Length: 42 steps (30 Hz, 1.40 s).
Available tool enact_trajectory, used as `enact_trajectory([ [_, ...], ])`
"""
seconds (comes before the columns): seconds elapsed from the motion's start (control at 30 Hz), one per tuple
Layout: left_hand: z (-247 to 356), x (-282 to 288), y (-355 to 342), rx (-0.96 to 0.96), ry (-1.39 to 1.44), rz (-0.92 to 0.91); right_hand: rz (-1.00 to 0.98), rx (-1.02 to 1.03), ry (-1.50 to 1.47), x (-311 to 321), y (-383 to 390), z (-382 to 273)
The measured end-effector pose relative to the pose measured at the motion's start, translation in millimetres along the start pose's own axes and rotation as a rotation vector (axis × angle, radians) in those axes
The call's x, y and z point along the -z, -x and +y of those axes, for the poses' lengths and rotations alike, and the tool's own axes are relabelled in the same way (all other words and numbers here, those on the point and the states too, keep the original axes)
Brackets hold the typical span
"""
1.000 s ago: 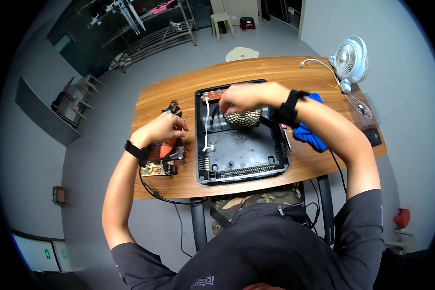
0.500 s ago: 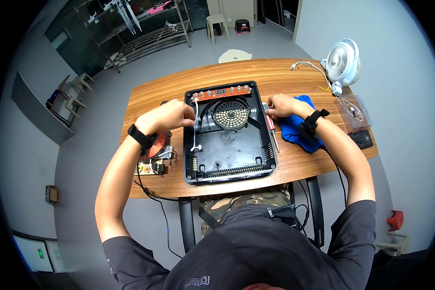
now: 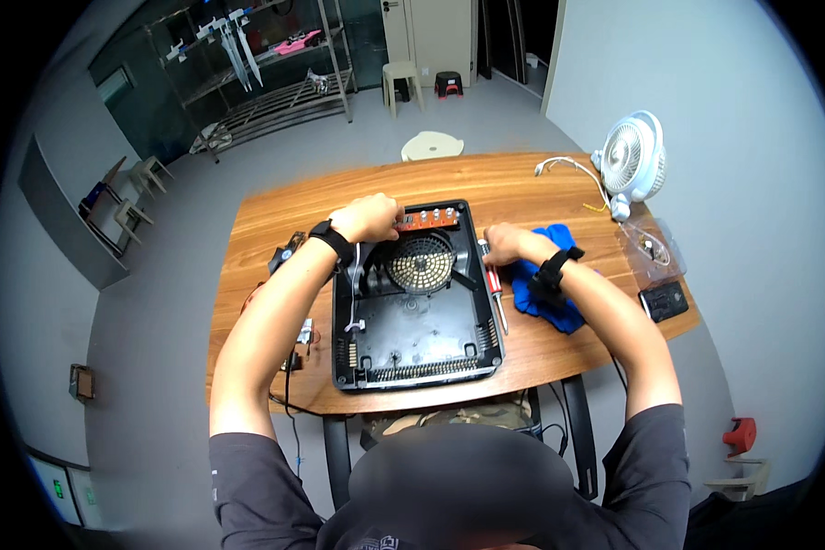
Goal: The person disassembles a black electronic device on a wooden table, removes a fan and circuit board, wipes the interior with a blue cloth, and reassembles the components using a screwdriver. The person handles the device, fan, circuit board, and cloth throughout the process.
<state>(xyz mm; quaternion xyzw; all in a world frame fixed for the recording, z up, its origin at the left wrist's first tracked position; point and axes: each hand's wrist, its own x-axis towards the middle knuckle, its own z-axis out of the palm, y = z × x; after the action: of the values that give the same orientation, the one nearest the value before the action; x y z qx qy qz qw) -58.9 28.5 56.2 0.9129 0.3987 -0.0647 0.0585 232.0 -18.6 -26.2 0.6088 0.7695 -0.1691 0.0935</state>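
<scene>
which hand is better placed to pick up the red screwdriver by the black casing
Right. The right hand already rests at the handle end of the red screwdriver, on the black casing's right edge. The left hand is across the casing at the orange board.

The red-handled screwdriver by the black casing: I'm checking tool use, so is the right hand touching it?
Touching. The head view shows the right hand closed over the top of the red-handled screwdriver, whose shaft lies along the right edge of the black casing.

Even, bright indoor light, soft shadows, sharp centre, strong fisheye bending, black vignette at the rim
</scene>
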Motion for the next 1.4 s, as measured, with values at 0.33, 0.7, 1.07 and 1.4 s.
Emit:
enact_trajectory([
  [0.33, 13.3, -26.9, -46.5, -0.092, 0.102, 0.149, 0.027, -0.053, -0.299, 27.1, 20.1, 12.8],
  [0.7, 5.6, -45.4, -60.3, -0.089, 0.139, 0.243, 0.769, 0.324, -0.252, 139.3, 55.5, -7.5],
  [1.07, 2.4, -39.3, -65.5, -0.09, 0.175, 0.188, 0.911, 0.385, -0.218, 145.6, 19.5, -40.4],
  [1.4, 0.9, -37.7, -59.3, -0.114, 0.197, 0.213, 0.875, 0.437, -0.242, 127.0, 16.2, -42.7],
])
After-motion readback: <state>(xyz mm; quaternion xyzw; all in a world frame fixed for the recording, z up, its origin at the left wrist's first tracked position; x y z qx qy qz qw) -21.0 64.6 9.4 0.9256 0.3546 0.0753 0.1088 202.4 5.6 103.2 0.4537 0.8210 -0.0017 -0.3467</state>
